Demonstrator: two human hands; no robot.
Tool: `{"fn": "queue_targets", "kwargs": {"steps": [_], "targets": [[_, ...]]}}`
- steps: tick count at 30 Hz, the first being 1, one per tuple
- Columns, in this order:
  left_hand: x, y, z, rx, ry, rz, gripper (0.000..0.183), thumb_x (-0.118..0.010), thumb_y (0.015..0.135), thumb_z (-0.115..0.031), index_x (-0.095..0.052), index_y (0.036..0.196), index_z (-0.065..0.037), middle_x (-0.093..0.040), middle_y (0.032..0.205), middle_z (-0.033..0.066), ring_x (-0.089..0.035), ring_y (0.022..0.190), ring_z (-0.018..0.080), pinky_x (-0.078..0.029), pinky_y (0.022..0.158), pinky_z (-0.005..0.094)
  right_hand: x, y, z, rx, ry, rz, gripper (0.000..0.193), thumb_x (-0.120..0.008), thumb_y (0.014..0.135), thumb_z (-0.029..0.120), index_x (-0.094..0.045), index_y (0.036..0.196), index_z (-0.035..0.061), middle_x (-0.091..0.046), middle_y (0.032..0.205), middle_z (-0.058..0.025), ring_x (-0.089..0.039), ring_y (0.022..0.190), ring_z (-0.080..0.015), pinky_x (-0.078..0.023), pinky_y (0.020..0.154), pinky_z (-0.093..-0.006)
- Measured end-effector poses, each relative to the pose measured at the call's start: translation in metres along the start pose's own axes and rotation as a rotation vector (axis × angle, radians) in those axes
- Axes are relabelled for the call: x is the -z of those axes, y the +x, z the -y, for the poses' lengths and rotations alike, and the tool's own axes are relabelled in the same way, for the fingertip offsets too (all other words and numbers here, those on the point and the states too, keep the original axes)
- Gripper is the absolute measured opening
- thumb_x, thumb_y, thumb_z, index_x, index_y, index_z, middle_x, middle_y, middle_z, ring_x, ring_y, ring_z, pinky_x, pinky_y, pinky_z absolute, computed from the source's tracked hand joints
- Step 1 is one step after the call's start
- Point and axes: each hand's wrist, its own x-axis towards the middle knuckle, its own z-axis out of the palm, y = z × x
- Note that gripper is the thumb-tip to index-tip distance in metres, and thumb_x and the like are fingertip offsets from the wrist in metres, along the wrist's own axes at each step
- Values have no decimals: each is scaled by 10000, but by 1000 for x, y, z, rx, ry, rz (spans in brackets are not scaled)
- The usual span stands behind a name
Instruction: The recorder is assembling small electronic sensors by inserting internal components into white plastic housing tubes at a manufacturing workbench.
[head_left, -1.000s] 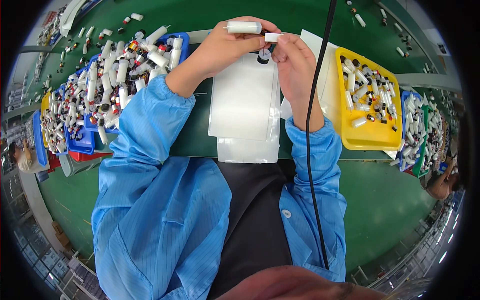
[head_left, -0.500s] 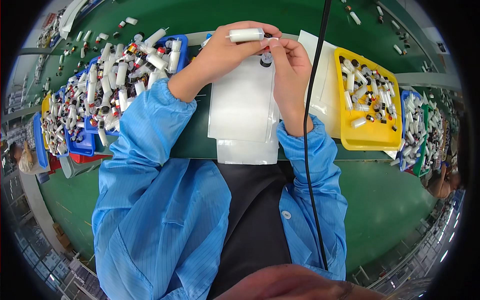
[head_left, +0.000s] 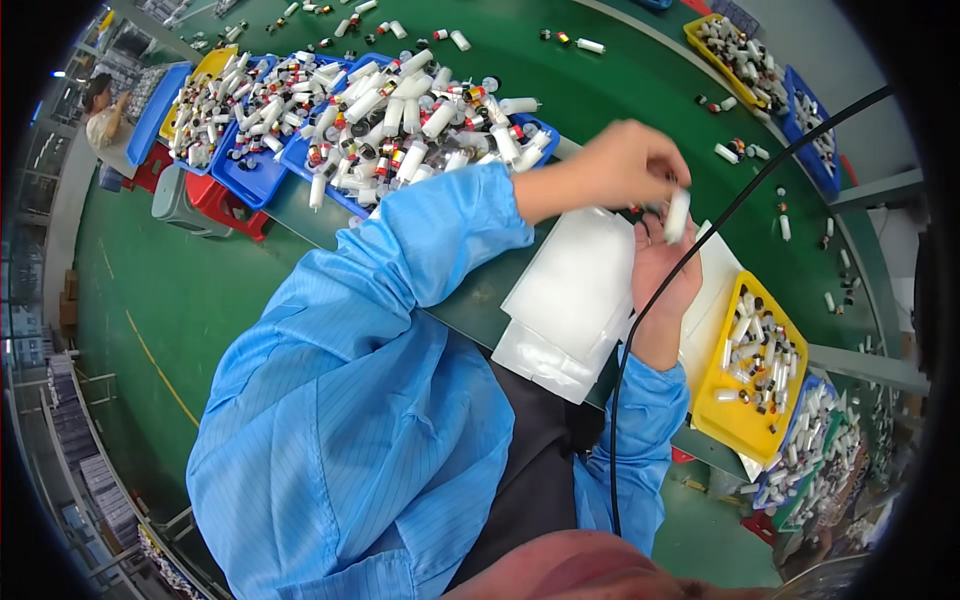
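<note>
My left hand [head_left: 625, 165] is blurred, its fingers drawn together at the upper end of a white cylinder [head_left: 678, 216]. The cylinder hangs upright in front of my right palm; whether it touches the palm I cannot tell. My right hand [head_left: 662, 285] is turned palm up, its fingers loosely stretched and partly hidden behind the cylinder. Close to its fingertips is a small dark and red piece [head_left: 637, 209], too blurred to make out. White sheets in clear plastic [head_left: 572, 290] lie on the green table below my hands.
On the left, blue trays [head_left: 250, 180] are heaped with white cylinders and black and red pieces. A yellow tray [head_left: 735, 415] on the right holds more. A black cable [head_left: 735, 213] crosses before my right arm. Loose cylinders lie on the far green surface [head_left: 500, 50].
My head view has turned, so the table appears tilted. My hands have shifted right in the picture and come apart somewhat. The white cylinder has swung from lying sideways to upright, and my right palm has opened.
</note>
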Motion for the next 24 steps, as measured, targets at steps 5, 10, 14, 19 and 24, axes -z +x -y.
{"fn": "queue_targets", "kwargs": {"steps": [5,10,14,19,24], "targets": [[56,35,33,-173,725,-339,376,-697,818,-209,-685,1159,-52,-728,994,149,-704,885,294,-561,804,364,-23,5,-8,17,-282,-3,369,-609,949,121,-498,1280,1,-578,1201,-118,-601,1084,-250,-465,999,-391],[150,-44,-85,-237,610,-345,338,-656,907,-208,-658,1169,6,-722,1001,112,-678,861,183,-547,744,307,-47,-10,-4,-276,-433,5,345,-580,957,87,-495,1276,-15,-591,1191,-149,-637,1041,-262,-509,966,-408],[259,-162,-56,174,707,-471,365,-591,962,-246,-634,1199,28,-697,1072,156,-653,951,203,-518,803,317,-80,-23,-43,-583,-263,26,547,-616,941,109,-353,1400,-33,-560,1235,-184,-606,1100,-305,-494,992,-441],[297,-288,65,517,747,-578,478,-468,1028,-379,-613,1227,31,-666,1141,259,-632,1114,303,-461,955,380,-111,-17,-103,-610,-535,33,576,-657,866,145,-399,1351,-30,-581,1143,-127,-596,1018,-244,-480,922,-399],[288,-288,88,497,692,-617,512,-408,1038,-418,-621,1207,15,-657,1120,268,-604,1127,369,-433,976,395,-119,-3,-131,-530,-617,-147,347,-564,799,77,-564,1136,-1,-637,958,-68,-618,856,-196,-501,782,-364]]}}
